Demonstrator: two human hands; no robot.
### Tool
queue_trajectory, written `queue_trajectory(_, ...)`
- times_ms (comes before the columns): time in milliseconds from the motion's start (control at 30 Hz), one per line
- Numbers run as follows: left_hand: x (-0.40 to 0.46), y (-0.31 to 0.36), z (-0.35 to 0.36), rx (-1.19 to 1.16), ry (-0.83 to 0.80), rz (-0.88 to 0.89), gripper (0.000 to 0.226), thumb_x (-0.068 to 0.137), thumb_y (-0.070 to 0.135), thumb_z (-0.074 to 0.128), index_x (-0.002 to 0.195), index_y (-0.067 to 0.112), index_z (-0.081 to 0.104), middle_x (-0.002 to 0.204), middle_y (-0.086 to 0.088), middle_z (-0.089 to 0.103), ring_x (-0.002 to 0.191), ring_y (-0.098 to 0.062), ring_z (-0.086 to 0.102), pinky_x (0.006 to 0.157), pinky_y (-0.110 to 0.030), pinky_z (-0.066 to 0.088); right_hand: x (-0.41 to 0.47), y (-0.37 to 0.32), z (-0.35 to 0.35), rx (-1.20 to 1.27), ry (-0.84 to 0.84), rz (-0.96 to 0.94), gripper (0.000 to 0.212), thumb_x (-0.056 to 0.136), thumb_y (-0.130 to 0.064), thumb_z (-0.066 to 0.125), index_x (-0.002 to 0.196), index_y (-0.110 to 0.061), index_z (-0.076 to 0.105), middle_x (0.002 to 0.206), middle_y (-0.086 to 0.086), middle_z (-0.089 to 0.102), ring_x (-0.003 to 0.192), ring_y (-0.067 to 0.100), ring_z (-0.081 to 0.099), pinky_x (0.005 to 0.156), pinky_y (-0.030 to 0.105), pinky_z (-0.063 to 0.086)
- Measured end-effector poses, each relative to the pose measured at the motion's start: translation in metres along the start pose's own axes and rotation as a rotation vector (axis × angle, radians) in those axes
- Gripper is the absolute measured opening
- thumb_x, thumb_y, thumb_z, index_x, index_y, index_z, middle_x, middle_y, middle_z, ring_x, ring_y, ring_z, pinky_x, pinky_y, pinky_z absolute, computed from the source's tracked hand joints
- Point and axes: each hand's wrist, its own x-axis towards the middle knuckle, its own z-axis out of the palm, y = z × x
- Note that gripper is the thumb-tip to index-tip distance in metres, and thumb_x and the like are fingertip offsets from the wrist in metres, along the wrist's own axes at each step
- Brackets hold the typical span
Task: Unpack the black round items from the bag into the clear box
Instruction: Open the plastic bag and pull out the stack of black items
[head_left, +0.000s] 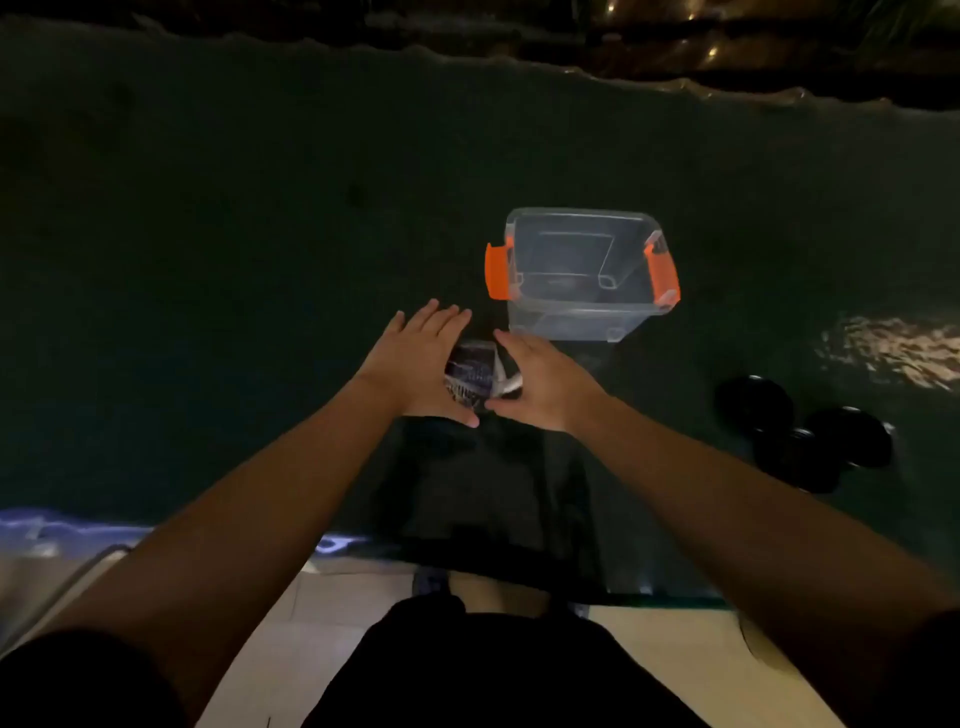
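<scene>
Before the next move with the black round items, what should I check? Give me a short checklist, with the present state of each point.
1. Clear box has no lid on and stands upright: ok.
2. Box is free to take items: ok, nothing black shows inside.
3. Black round items are out on the table, to the right of the right hand: ok, though their number is hard to tell in the dim light.
4. Hands are free: not ok, the left hand and the right hand are both at the small bag.
5. Bag is emptied: cannot tell, the hands hide part of it.
6. Light is enough to see the items: not ok, the scene is very dark.
</scene>
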Motion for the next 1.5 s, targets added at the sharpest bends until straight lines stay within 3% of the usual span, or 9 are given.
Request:
queue_trajectory(167, 0.006, 0.004, 0.009, 0.059, -0.063, 0.068, 0.134, 0.057, 0.074, 0.080, 0.160, 0.027, 0.008, 0.167, -0.005, 0.025, 0.153, -0.029, 0.023, 0.120, -0.062, 0.020, -0.001, 0.001, 0.017, 0.036, -0.039, 0.091, 0.077, 0.074, -0.041, 0.079, 0.142, -0.025, 0.045, 0.132, 0.000, 0.061, 0.121, 0.022, 0.056, 0.100, 0.043, 0.050)
queue_trajectory(267, 0.007, 0.007, 0.007, 0.100, -0.058, 0.073, 0.118, 0.067, 0.058, 0.082, 0.159, 0.031, 0.014, 0.160, -0.005, 0.037, 0.143, -0.029, 0.039, 0.113, -0.060, 0.033, -0.002, 0.001, 0.024, 0.043, -0.055, 0.156, 0.056, 0.081, -0.040, 0.071, 0.131, -0.021, 0.054, 0.118, 0.003, 0.067, 0.104, 0.023, 0.063, 0.086, 0.039, 0.054)
queue_trajectory(433, 0.002, 0.005, 0.004, 0.080, -0.034, 0.089, 0.105, 0.069, 0.053, 0.082, 0.155, 0.031, 0.025, 0.149, -0.004, 0.046, 0.134, -0.029, 0.046, 0.107, -0.058, 0.039, -0.001, 0.002, 0.027, 0.164, -0.088, 0.243, 0.022, 0.098, -0.032, 0.059, 0.113, -0.016, 0.063, 0.104, 0.006, 0.070, 0.077, 0.017, 0.070, 0.070, 0.035, 0.058)
queue_trajectory(533, -0.005, 0.001, 0.002, 0.006, 0.016, 0.082, 0.105, 0.066, 0.050, 0.086, 0.152, 0.030, 0.030, 0.147, -0.005, 0.047, 0.132, -0.029, 0.047, 0.105, -0.057, 0.041, -0.006, -0.002, 0.019, 0.211, -0.013, 0.231, 0.020, 0.100, -0.028, 0.058, 0.110, -0.015, 0.069, 0.107, 0.007, 0.072, 0.088, 0.021, 0.069, 0.080, 0.040, 0.058)
queue_trajectory(800, -0.027, -0.011, -0.005, -0.395, 0.163, 0.015, 0.115, 0.062, 0.041, 0.094, 0.153, 0.033, 0.024, 0.147, -0.006, 0.038, 0.126, -0.032, 0.054, 0.105, -0.049, 0.048, -0.013, -0.036, -0.021, 0.266, 0.224, 0.110, 0.012, 0.095, -0.020, 0.063, 0.102, -0.015, 0.072, 0.097, -0.003, 0.065, 0.087, 0.009, 0.057, 0.068, 0.014, 0.036)
queue_trajectory(967, -0.036, 0.000, -0.008, -0.520, 0.192, -0.065, 0.117, 0.058, 0.050, 0.093, 0.150, 0.033, 0.023, 0.149, -0.005, 0.042, 0.126, -0.031, 0.056, 0.104, -0.051, 0.049, -0.018, -0.057, -0.041, 0.211, 0.291, 0.007, 0.013, 0.092, -0.017, 0.065, 0.102, -0.015, 0.073, 0.107, 0.004, 0.066, 0.098, 0.015, 0.058, 0.082, 0.026, 0.042)
queue_trajectory(1133, -0.047, 0.018, -0.012, -0.534, 0.184, -0.115, 0.118, 0.059, 0.054, 0.092, 0.151, 0.024, 0.026, 0.151, -0.004, 0.043, 0.130, -0.026, 0.053, 0.106, -0.049, 0.047, -0.025, -0.061, -0.051, 0.080, 0.277, -0.096, 0.012, 0.091, -0.017, 0.067, 0.102, -0.017, 0.073, 0.102, 0.002, 0.063, 0.095, 0.015, 0.057, 0.081, 0.027, 0.045)
queue_trajectory(1333, -0.061, 0.042, -0.032, -0.476, 0.294, 0.013, 0.054, 0.086, 0.030, 0.073, 0.136, 0.016, 0.058, 0.143, -0.008, 0.048, 0.126, -0.022, 0.053, 0.103, -0.032, 0.042, -0.041, -0.049, -0.056, 0.107, 0.212, -0.216, 0.014, 0.091, -0.011, 0.066, 0.103, -0.014, 0.070, 0.104, 0.008, 0.062, 0.098, 0.021, 0.059, 0.087, 0.037, 0.050)
queue_trajectory(1500, -0.057, 0.069, -0.038, -0.381, 0.304, -0.045, 0.023, 0.093, 0.015, 0.067, 0.115, 0.013, 0.073, 0.118, -0.011, 0.063, 0.110, -0.026, 0.059, 0.098, -0.042, 0.047, -0.052, -0.042, -0.059, 0.371, 0.201, -0.231, 0.022, 0.090, -0.008, 0.069, 0.112, -0.012, 0.064, 0.105, 0.002, 0.067, 0.096, 0.014, 0.064, 0.083, 0.032, 0.056)
